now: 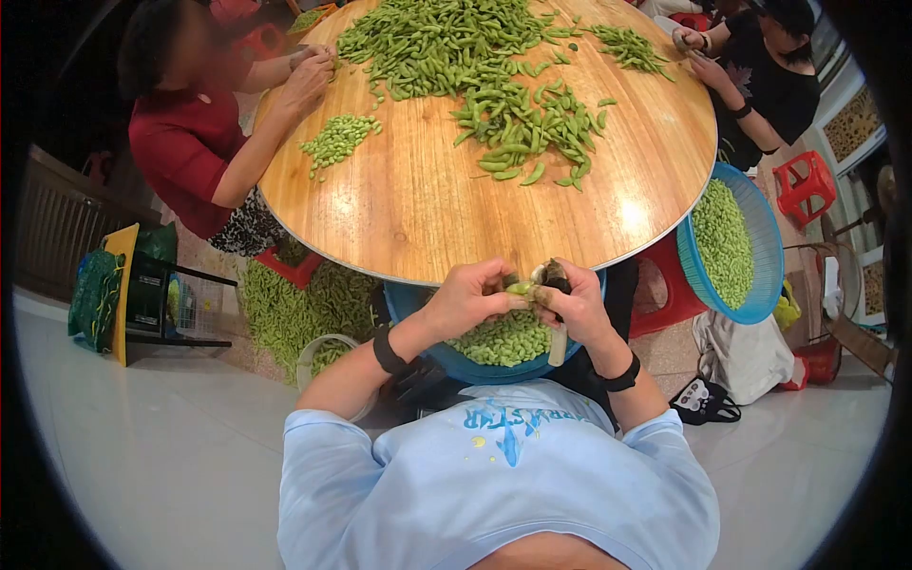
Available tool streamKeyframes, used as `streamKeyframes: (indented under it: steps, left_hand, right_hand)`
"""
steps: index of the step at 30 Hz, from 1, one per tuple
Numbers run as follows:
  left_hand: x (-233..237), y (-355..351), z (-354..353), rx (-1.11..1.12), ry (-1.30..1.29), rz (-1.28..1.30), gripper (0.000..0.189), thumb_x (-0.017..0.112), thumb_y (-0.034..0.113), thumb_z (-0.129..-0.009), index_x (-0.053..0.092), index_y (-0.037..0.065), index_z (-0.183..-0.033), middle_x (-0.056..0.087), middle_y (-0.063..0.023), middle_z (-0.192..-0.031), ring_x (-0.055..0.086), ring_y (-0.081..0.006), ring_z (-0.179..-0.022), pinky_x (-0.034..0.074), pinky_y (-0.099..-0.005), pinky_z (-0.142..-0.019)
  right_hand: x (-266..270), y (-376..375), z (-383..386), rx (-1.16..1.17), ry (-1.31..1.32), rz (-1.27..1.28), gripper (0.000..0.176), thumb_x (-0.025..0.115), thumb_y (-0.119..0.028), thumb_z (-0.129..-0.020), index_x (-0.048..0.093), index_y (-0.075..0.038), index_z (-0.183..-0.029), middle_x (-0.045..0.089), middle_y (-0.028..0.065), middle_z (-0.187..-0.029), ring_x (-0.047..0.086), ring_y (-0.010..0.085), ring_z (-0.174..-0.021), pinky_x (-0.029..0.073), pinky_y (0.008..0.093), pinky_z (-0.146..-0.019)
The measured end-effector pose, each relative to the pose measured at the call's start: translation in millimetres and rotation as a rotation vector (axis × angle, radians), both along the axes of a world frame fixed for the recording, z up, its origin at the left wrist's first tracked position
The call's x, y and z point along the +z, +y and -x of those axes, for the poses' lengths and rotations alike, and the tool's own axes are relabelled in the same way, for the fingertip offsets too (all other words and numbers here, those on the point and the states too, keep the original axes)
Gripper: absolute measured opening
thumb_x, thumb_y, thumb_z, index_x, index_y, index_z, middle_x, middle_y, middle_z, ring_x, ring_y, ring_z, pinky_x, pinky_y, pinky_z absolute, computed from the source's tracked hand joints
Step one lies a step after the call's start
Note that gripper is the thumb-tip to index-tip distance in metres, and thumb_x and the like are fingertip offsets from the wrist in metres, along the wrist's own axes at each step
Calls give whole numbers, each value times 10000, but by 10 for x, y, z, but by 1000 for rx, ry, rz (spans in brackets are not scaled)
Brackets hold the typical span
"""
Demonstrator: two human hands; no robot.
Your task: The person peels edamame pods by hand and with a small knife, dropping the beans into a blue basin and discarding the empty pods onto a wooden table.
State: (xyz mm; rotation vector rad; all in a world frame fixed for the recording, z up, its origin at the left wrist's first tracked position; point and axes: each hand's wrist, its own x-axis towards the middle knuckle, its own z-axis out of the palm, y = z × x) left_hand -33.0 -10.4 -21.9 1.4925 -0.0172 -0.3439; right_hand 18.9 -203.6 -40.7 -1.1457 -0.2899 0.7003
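Observation:
My left hand [473, 301] and my right hand [578, 302] meet just off the near edge of the table. Both are closed, fingertips pinching a green soybean pod [519, 287] between them. Something dark covers part of my right fingers. Below that hand a pale handle-like piece [558, 346] sticks down; what it belongs to is hidden. Directly underneath, a blue basin [456, 365] holds many shelled green beans [508, 344].
Soybean pods [427, 43] lie heaped on the round wooden table [399, 209], with shelled beans [340, 141] at left. Two people work across it. A blue basket [766, 256] of beans stands right, a red stool [806, 187] beyond. Pods [299, 313] cover the floor left, near a white bucket [306, 366].

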Motion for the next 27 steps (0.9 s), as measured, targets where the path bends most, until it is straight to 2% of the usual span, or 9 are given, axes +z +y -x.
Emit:
streamKeyframes:
  steps: [2,4,8,10,11,13,15,21,27]
  left_hand:
    - [-19,3,5,29,-74,-82,147,717,64,-809,609,8,-892,570,17,-713,518,-29,-619,395,-192,-521]
    - [16,28,-8,-40,-302,-313,160,745,89,-789,615,4,-829,560,25,-698,518,-33,-643,397,-195,-538]
    - [52,49,24,-138,-301,-343,171,763,98,-771,615,12,-777,543,32,-676,501,-36,-605,375,-200,-513]
    - [27,43,26,-234,112,51,154,745,96,-786,608,25,-782,538,31,-657,485,-41,-555,351,-198,-474]
    - [5,23,27,-234,110,49,154,745,96,-786,608,25,-782,538,31,-657,485,-41,-555,351,-198,-474]
    - [-42,-35,54,-179,291,376,132,715,92,-812,597,41,-782,551,21,-667,473,-38,-516,325,-190,-440]
    - [-38,-68,49,-150,296,387,138,712,116,-825,595,51,-791,559,22,-669,495,-34,-510,330,-175,-425]
    - [-68,-95,59,-89,332,442,137,672,163,-875,600,64,-813,582,13,-692,544,-41,-508,351,-154,-404]
    - [-44,-129,59,-17,403,540,157,617,195,-919,608,56,-846,603,-6,-706,579,-66,-520,388,-159,-401]
  right_hand:
    - [22,-10,18,11,-126,89,58,602,-48,-852,566,-4,-854,529,11,-587,433,56,-442,323,214,-404]
    - [11,-28,20,56,-57,82,56,601,-51,-855,575,-2,-860,527,9,-586,433,55,-443,324,213,-405]
    - [-34,-90,35,212,-38,70,79,603,-73,-872,597,0,-900,522,2,-589,435,49,-452,325,207,-410]
    - [-20,-103,75,216,-10,6,83,602,-81,-877,599,-2,-905,519,0,-591,435,47,-455,325,207,-410]
    - [6,-112,85,216,22,-53,87,601,-88,-882,601,-5,-910,516,-2,-592,435,45,-459,324,207,-410]
    - [68,-114,87,207,80,-68,81,599,-79,-880,597,-1,-898,514,0,-594,432,47,-456,323,207,-409]
    - [82,-117,69,179,126,-142,81,604,-71,-869,588,7,-882,507,2,-590,428,54,-447,324,210,-406]
    - [97,-93,56,132,26,-81,87,625,-61,-837,577,10,-853,502,5,-581,427,60,-437,319,214,-399]
    - [91,-92,9,107,68,-83,101,642,-65,-819,572,5,-838,530,22,-600,438,62,-438,326,219,-389]
